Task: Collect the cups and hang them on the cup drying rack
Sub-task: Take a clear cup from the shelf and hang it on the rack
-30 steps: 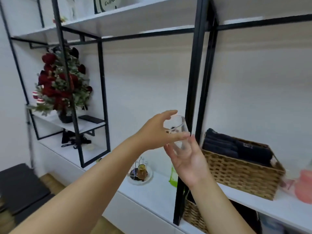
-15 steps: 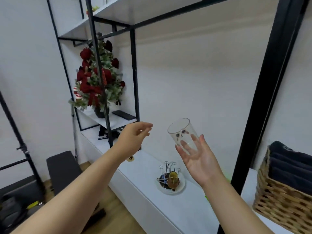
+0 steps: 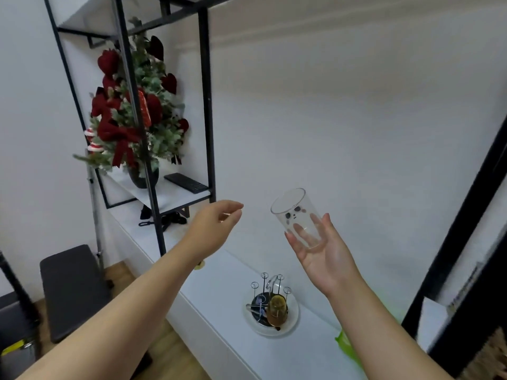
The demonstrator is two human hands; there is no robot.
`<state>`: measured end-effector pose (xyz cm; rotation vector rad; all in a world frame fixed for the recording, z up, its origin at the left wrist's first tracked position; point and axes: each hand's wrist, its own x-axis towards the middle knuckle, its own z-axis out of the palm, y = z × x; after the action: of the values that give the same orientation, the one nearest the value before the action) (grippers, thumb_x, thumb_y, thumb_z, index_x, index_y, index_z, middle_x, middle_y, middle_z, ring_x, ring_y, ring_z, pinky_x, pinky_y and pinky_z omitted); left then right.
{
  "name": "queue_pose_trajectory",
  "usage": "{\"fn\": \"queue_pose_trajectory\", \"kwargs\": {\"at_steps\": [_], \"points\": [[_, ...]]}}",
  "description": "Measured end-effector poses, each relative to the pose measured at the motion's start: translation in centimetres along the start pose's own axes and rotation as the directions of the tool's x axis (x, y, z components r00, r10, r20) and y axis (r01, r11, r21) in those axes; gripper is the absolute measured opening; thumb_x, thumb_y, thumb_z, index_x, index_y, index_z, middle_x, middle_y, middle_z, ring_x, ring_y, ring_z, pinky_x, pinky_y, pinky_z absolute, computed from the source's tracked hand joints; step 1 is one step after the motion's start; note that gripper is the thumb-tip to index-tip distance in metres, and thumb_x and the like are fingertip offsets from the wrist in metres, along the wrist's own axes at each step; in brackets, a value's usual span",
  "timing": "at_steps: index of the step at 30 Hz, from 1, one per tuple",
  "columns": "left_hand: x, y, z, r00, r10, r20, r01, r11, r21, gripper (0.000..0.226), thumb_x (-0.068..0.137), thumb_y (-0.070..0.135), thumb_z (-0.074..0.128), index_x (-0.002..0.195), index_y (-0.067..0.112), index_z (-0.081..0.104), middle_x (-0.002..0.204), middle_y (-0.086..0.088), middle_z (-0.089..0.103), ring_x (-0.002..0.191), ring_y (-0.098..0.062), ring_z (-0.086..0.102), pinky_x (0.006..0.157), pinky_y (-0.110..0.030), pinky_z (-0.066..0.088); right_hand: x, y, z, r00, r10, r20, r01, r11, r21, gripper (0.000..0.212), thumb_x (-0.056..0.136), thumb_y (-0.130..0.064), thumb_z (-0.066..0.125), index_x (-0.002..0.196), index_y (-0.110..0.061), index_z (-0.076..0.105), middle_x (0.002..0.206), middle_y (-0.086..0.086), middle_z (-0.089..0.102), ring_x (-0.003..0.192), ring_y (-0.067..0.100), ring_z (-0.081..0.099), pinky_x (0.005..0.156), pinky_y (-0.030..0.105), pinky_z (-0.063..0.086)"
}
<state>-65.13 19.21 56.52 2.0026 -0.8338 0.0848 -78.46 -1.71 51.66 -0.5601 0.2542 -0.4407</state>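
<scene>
Above the white worktop (image 3: 219, 303), the right hand (image 3: 321, 253) cradles a clear glass cup (image 3: 297, 218) upright, mouth up, fingers curled round its base, probably ready to turn it over. Well below stands the cup drying rack (image 3: 270, 300), one amber cup (image 3: 277, 311) already upside down on a prong so it drains. Off to the side, the left hand (image 3: 216, 226) hangs empty, fingers loosely bent.
</scene>
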Motion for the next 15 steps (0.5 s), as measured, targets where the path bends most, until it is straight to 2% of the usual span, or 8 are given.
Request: {"fn": "queue_pose_trajectory", "kwargs": {"at_steps": [3,6,10,15], "points": [[4.2,-2.3,0.8,0.998,0.052,0.04,-0.05,0.998,-0.048,0.025,0.1,0.032,0.06,0.121,0.026,0.071,0.111,0.019,0.071,0.102,0.002,0.065,0.09,-0.02,0.05,2.9,0.8,0.2,0.999,-0.042,-0.031,0.042,0.999,0.003,0.061,0.086,-0.042,0.081,0.137,-0.015,0.063,0.141,0.028,0.056,0.105,0.043,0.075,0.077,0.043,0.065],[8.7,-4.8,1.3,0.989,0.096,0.116,-0.085,0.992,-0.096,0.025,0.1,0.033,0.059,0.121,0.026,0.071,0.113,0.019,0.07,0.103,0.0,0.065,0.091,-0.023,0.049,5.5,1.5,0.8,0.988,-0.114,-0.102,0.116,0.993,0.009,0.054,0.092,-0.041,0.076,0.138,-0.016,0.062,0.142,0.028,0.056,0.107,0.042,0.075,0.078,0.042,0.064],[14.2,-8.4,1.9,0.957,0.163,0.241,-0.132,0.981,-0.141,0.025,0.101,0.035,0.058,0.122,0.03,0.069,0.112,0.022,0.067,0.103,0.003,0.062,0.082,-0.012,0.043,8.5,2.9,1.8,0.957,-0.211,-0.2,0.215,0.977,0.0,0.052,0.094,-0.042,0.074,0.138,-0.018,0.062,0.14,0.026,0.056,0.107,0.04,0.075,0.078,0.042,0.064],[18.2,-12.4,3.5,0.912,0.209,0.353,-0.143,0.968,-0.204,0.027,0.102,0.036,0.056,0.125,0.029,0.068,0.116,0.021,0.065,0.101,0.006,0.059,0.078,-0.009,0.04,10.8,5.6,1.7,0.906,-0.288,-0.311,0.289,0.956,-0.047,0.054,0.089,-0.043,0.077,0.137,-0.02,0.063,0.14,0.023,0.056,0.12,0.043,0.067,0.078,0.043,0.064]]}}
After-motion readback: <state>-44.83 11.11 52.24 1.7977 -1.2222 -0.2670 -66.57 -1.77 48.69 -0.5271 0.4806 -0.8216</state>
